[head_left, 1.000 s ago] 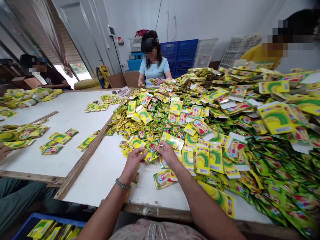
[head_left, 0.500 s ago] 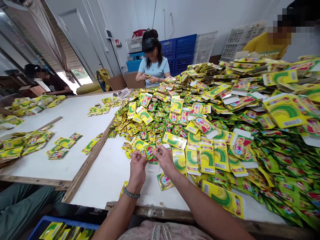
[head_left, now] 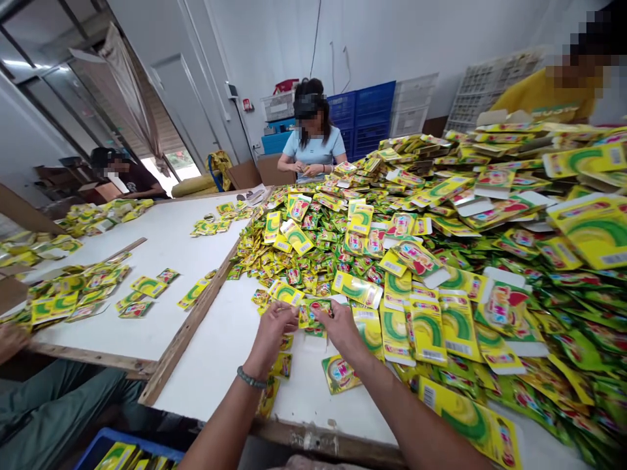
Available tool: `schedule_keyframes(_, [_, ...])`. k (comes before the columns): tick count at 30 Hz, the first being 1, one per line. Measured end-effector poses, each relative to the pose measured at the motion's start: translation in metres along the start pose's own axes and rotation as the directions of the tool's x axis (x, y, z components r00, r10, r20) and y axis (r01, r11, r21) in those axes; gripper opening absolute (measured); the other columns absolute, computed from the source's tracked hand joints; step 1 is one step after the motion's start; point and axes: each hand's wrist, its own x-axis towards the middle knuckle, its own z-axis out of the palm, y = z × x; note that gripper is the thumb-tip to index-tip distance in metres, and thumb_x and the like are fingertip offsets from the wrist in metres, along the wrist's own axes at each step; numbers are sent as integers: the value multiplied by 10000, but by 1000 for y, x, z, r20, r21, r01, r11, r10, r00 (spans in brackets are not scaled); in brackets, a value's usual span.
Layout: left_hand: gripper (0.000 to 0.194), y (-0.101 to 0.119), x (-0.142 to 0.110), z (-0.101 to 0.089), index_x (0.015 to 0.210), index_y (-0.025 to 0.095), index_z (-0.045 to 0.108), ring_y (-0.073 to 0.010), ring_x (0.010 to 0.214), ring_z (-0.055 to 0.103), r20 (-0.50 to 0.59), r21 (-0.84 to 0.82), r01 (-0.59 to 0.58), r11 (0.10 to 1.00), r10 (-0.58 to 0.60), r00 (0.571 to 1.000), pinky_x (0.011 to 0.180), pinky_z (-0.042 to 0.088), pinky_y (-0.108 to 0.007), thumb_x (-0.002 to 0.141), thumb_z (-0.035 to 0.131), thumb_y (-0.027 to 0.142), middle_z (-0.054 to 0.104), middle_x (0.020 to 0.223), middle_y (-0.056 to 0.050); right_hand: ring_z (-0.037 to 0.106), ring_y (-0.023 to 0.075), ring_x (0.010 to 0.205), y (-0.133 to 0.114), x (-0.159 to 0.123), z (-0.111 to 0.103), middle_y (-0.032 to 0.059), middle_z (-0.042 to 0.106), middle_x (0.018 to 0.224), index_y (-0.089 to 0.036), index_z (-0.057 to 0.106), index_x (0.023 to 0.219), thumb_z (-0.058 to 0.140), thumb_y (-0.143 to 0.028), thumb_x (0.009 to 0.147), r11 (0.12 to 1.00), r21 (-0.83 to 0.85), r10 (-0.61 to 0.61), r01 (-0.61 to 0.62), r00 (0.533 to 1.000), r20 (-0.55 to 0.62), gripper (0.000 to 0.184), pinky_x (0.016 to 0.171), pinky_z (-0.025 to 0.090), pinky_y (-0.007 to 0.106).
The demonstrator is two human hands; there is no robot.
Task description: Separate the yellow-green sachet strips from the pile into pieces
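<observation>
A small green sachet [head_left: 311, 313] is stretched between my two hands just above the white table top. My left hand [head_left: 272, 334], with a beaded bracelet at its wrist, pinches the sachet's left end. At the right end, the thumb and fingers of my right hand [head_left: 344, 329] are closed on it. A yellow printed carton [head_left: 339, 374] lies flat below my right hand. Several yellow packs [head_left: 280, 364] lie beside my left forearm. Just beyond my hands spreads a heap of small sachets [head_left: 294, 277], with flat yellow cartons [head_left: 357, 287] on and around it.
A high pile of cartons [head_left: 582, 228] covers the right side. A wooden strip [head_left: 191, 326] divides the table on the left, with more packs [head_left: 147, 285] past it. A blue crate [head_left: 105, 444] stands low at left. Co-workers sit at the far side, left and right.
The view has swung left, so everything sits further right and a little lower. My hands keep hold of the sachet, which is now level and facing up between them.
</observation>
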Motion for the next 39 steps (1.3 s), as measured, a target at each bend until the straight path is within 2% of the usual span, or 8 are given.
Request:
schedule_keyframes(3, [522, 18, 24, -2, 1052, 171, 501, -226, 770, 614, -196, 495, -6, 869, 118, 973, 688, 453, -341, 721, 549, 572, 605, 924, -109, 566, 182, 616, -3, 7, -8, 60, 660, 744, -143, 627, 971, 549, -444, 760, 994, -101, -52, 41, 993, -109, 376, 576, 446, 288])
schedule_keyframes(6, [683, 23, 48, 11, 1205, 188, 473, -337, 1040, 547, -143, 869, -9, 495, 268, 953, 825, 412, -419, 682, 550, 621, 479, 1231, -198, 568, 195, 643, 0, 11, -10, 77, 660, 779, -137, 606, 1029, 491, -440, 790, 981, -175, -109, 81, 982, -156, 402, 603, 442, 302])
schedule_keyframes(12, [602, 9, 58, 18, 1218, 185, 500, -318, 1012, 556, 86, 979, -122, 162, 213, 973, 804, 410, -361, 692, 602, 459, 552, 1125, -179, 553, 191, 631, 2, 13, -14, 70, 648, 766, -140, 598, 1055, 473, -428, 805, 970, -233, -127, 71, 964, -232, 401, 625, 425, 306])
schedule_keyframes(21, [263, 1, 47, -36, 969, 198, 628, -295, 1062, 511, 176, 916, -276, 291, 326, 929, 873, 397, -371, 718, 583, 260, 554, 1060, -124, 520, 173, 584, 2, 11, -8, 38, 639, 712, -179, 620, 1027, 504, -396, 795, 968, -239, -109, 82, 988, -105, 339, 594, 398, 282])
schedule_keyframes(27, [331, -9, 42, -48, 929, 166, 570, -295, 1061, 498, -78, 844, -172, 507, 435, 897, 874, 430, -420, 645, 665, 307, 468, 1137, -127, 581, 202, 698, 2, 11, -10, 59, 663, 796, -167, 630, 1010, 525, -407, 784, 983, -171, -77, 63, 994, -81, 347, 639, 432, 297])
schedule_keyframes(32, [364, -4, 14, -58, 1002, 177, 556, -221, 955, 597, -195, 98, -220, 970, 236, 952, 813, 502, -377, 687, 659, 326, 598, 1047, -75, 600, 196, 708, 3, 9, -6, 38, 667, 785, -161, 627, 1012, 579, -399, 753, 999, -13, -49, 49, 999, 12, 355, 664, 464, 306])
schedule_keyframes(35, [340, -10, -8, -49, 979, 181, 559, -175, 893, 629, -26, -332, -34, 943, 27, 999, 774, 533, -332, 692, 699, 294, 632, 1046, -55, 616, 195, 765, 3, 9, -2, 48, 675, 843, -161, 612, 973, 596, -434, 749, 979, 202, -22, 20, 1000, 10, 354, 696, 485, 306])
schedule_keyframes(39, [284, -22, -23, -29, 946, 210, 562, -140, 876, 633, 45, -483, 87, 871, -74, 996, 725, 558, -275, 703, 709, 204, 633, 1048, -17, 617, 201, 843, 5, 10, 0, 62, 678, 927, -169, 601, 968, 589, -437, 761, 970, 237, -36, 49, 997, -62, 340, 739, 491, 310])
